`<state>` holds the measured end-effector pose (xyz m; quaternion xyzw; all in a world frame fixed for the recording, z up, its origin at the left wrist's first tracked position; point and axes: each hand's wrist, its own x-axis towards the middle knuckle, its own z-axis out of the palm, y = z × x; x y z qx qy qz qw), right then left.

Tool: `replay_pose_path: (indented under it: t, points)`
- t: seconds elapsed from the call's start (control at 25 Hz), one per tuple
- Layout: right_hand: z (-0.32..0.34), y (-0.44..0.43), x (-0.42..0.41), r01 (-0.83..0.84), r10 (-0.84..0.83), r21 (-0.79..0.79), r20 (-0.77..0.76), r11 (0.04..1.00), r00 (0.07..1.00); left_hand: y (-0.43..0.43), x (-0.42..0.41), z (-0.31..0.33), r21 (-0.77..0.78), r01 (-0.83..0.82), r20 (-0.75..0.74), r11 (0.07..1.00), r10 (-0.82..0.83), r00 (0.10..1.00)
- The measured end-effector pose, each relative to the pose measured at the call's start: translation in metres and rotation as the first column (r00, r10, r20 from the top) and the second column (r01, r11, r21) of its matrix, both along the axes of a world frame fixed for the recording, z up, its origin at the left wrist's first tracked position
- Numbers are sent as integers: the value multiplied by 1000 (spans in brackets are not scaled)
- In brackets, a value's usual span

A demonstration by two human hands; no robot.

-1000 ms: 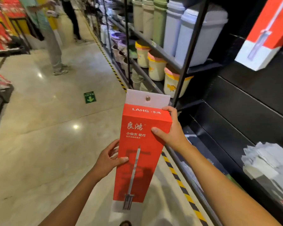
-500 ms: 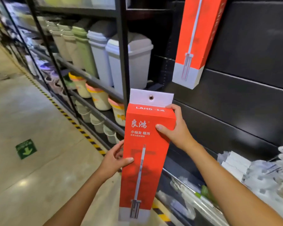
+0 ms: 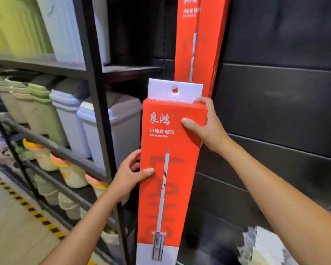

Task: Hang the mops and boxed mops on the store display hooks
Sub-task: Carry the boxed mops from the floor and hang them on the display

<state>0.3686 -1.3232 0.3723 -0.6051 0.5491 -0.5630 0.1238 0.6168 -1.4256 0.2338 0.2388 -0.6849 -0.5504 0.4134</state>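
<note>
I hold a tall red boxed mop (image 3: pixel 168 142) upright in front of the black display wall (image 3: pixel 279 104). Its white hang tab (image 3: pixel 175 90) with a metal eyelet points up. My right hand (image 3: pixel 206 127) grips the box's upper right corner, thumb on the front. My left hand (image 3: pixel 130 173) clasps its left edge near the middle. A second red boxed mop (image 3: pixel 199 41) hangs on the wall directly above and behind the tab. No hook is visible.
A black metal shelf post (image 3: pixel 97 104) stands just left of the box. Its shelves carry white and green lidded bins (image 3: pixel 69 119) and small pots. Wrapped white goods (image 3: pixel 260 247) lie at lower right. Yellow-black floor tape (image 3: pixel 27 205) runs along the aisle.
The view has swung right and closer to the black wall. The held box has risen, so its tab now overlaps the bottom of the hanging box. Both hands keep their grip.
</note>
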Motion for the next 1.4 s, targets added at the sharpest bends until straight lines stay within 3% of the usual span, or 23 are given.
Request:
replay_pose_path:
  t: [0.36, 0.56, 1.12, 1.4]
  points:
    - [136, -69, -15, 153, -170, -188, -79, 970, 982, -117, -57, 114, -210, 69, -182, 975, -109, 977]
    - [181, -87, -23, 212, -241, -267, -80, 940, 967, -150, -87, 154, -200, 73, -318, 977, -135, 938]
    - [263, -37, 28, 140, -309, -421, -366, 896, 878, -137, -99, 230, -314, 162, -525, 935, -313, 791]
    - [288, -36, 43, 135, -328, -434, -409, 891, 851, -133, -88, 254, -353, 199, -527, 914, -370, 765]
